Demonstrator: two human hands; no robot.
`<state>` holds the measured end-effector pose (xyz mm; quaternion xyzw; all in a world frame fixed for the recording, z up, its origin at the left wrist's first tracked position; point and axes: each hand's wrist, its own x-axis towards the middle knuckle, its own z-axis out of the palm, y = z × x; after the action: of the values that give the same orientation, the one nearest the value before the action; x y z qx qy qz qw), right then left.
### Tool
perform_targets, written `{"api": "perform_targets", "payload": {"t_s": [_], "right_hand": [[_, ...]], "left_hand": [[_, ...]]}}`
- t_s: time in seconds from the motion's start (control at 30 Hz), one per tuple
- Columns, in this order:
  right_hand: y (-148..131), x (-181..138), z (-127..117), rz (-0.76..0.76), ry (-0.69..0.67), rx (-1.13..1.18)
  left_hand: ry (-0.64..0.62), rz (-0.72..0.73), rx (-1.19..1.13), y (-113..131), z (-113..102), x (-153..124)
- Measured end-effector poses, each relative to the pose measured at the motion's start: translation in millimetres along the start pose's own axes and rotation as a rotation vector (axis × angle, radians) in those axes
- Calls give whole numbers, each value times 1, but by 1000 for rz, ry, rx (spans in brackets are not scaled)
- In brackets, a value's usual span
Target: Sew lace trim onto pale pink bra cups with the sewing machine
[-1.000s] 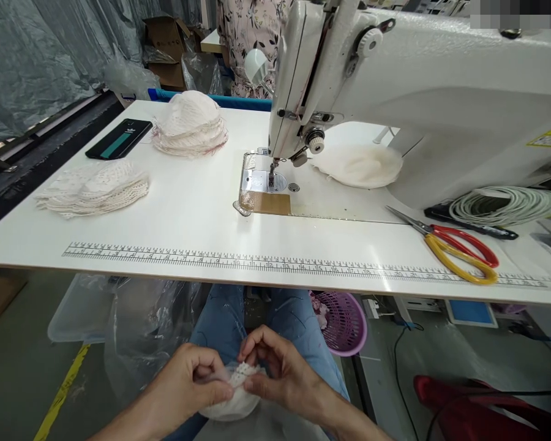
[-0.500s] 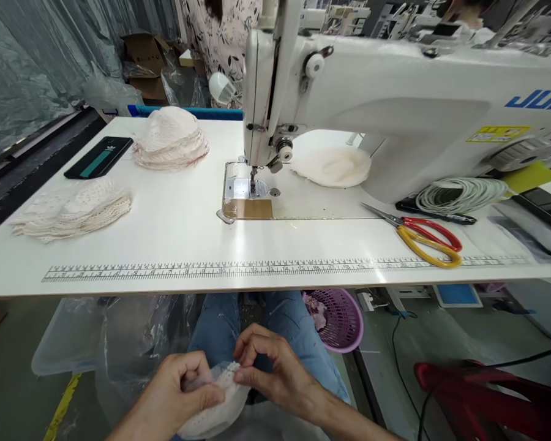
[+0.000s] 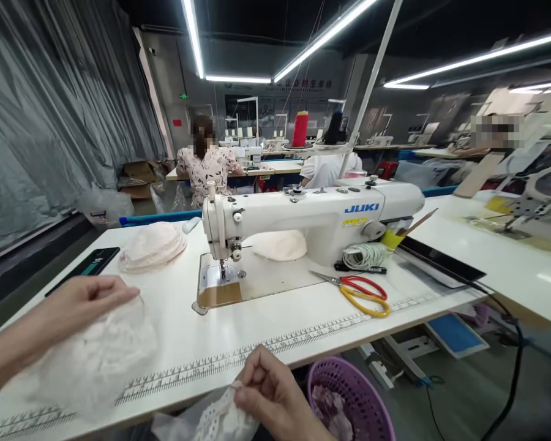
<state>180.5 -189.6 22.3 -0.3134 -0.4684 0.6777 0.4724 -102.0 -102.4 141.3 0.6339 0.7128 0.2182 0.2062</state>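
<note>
My left hand is over the table's left side, thumb and fingers pinched on a sheer white lace fabric piece. That piece hangs below the fingers, smeared by motion, and covers part of the printed ruler. At the table's front edge my right hand is closed on the edge of another white fabric piece with eyelet lace, whose lower part leaves the view. A white sewing machine stands beyond the hands. The low stack of lace pieces at left cannot be made out apart from the held piece.
A stack of pale rounded fabric pieces sits near a dark phone. Red-and-yellow scissors lie right of the needle. Coiled cord is behind them. A purple basket is below the table edge. Several people are farther back.
My left hand has left the fabric in my lap and moved up and left over the table, now with a lace piece. My right hand keeps its piece. The view has tilted up.
</note>
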Motion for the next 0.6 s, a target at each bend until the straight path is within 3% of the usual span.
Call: {"api": "perform_targets", "payload": {"t_s": [0.03, 0.1, 0.17, 0.2, 0.3, 0.37, 0.5, 0.6], "right_hand": [[-3, 1, -3, -7, 6, -35], [-10, 0, -7, -16, -7, -128], [-19, -3, -10, -19, -23, -244], [-23, -4, -11, -27, -16, -309], [-32, -10, -12, -65, 0, -496], [-36, -15, -13, -94, -24, -589], [-33, -29, -22, -57, -92, -661], [-23, -41, -33, 45, -157, -526]], "left_hand": [[4, 66, 171, 8, -6, 8], [166, 208, 395, 20, 0, 8], [173, 357, 287, 31, 28, -15], [84, 382, 134, 35, 48, -31], [-374, 156, -363, 43, 109, -84], [-587, 143, -584, 43, 139, -106], [-727, 22, -693, 29, 166, -121], [-797, -65, -795, 21, 171, -126]]}}
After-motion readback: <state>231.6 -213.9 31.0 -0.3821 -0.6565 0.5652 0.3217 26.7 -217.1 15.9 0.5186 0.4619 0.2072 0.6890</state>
